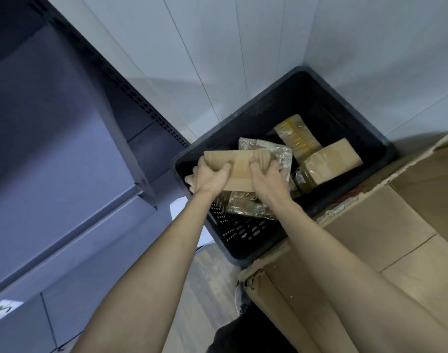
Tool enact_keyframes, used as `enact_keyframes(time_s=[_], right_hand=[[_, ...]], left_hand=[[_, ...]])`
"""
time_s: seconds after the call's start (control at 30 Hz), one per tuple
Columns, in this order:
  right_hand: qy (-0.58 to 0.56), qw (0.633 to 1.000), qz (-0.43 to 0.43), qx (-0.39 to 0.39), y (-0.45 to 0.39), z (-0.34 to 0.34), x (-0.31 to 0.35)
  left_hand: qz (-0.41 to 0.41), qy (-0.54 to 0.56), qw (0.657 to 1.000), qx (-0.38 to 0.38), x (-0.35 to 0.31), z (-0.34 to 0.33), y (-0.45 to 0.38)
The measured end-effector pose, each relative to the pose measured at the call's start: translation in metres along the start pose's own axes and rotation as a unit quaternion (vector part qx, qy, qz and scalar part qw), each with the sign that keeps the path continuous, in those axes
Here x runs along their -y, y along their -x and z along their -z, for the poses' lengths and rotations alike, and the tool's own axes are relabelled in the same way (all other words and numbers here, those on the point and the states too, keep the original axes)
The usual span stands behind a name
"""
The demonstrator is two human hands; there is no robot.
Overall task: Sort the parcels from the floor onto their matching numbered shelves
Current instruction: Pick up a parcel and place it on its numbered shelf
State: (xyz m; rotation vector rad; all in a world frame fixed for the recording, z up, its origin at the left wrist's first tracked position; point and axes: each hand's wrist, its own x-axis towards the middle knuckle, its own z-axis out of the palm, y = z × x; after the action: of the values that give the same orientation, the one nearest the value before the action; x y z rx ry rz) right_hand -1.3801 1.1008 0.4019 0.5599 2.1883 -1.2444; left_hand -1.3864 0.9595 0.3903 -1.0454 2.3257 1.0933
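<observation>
Both hands, left hand (209, 177) and right hand (267, 180), clasp the cardboard parcel (239, 170).

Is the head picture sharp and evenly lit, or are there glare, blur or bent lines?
Head view: soft overall, dim bluish light; wide-angle lens bends the wall seams and tilts the shelf; glare on the plastic-wrapped parcel; inside of the black crate nearly lost in shadow; both hands on the cardboard parcel are fairly clear.

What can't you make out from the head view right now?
- Any number on the held brown parcel: none legible; both hands, left hand and right hand, cover its ends.
- Shelf label: too small, cut by the left edge.
- Crate floor: hidden under parcels.
</observation>
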Motion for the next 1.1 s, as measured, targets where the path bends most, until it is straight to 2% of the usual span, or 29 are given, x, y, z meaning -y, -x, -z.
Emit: enact_keyframes(time_s=[0.23, 0.33, 0.57, 0.67, 0.8, 0.93, 1.03, 1.1], right_hand=[[-0.151, 0.983, -0.038, -0.101, 0.056, 0.081, 0.024], [-0.174, 0.975, -0.043, -0.132, 0.093, 0.124, 0.047], [-0.201, 0.969, 0.000, -0.141, 0.198, 0.202, 0.107], [-0.260, 0.955, 0.050, -0.132, 0.238, 0.222, 0.137], [-0.285, 0.946, 0.118, -0.099, 0.279, 0.241, 0.164], [-0.278, 0.944, 0.148, -0.094, 0.303, 0.257, 0.177], [-0.210, 0.954, 0.149, -0.151, 0.313, 0.273, 0.183], [-0.179, 0.952, 0.170, -0.179, 0.316, 0.282, 0.186]], left_hand=[[-0.066, 0.119, 0.990, 0.046, -0.064, 0.024, 0.091], [-0.096, 0.176, 0.978, 0.060, -0.104, 0.043, 0.139], [-0.204, 0.204, 0.957, -0.025, -0.194, 0.109, 0.239], [-0.234, 0.256, 0.937, -0.037, -0.222, 0.139, 0.279], [-0.259, 0.244, 0.934, -0.032, -0.249, 0.173, 0.328], [-0.323, 0.276, 0.905, -0.021, -0.260, 0.191, 0.353], [-0.361, 0.267, 0.893, -0.030, -0.264, 0.200, 0.356], [-0.373, 0.270, 0.888, 0.006, -0.264, 0.207, 0.354]])
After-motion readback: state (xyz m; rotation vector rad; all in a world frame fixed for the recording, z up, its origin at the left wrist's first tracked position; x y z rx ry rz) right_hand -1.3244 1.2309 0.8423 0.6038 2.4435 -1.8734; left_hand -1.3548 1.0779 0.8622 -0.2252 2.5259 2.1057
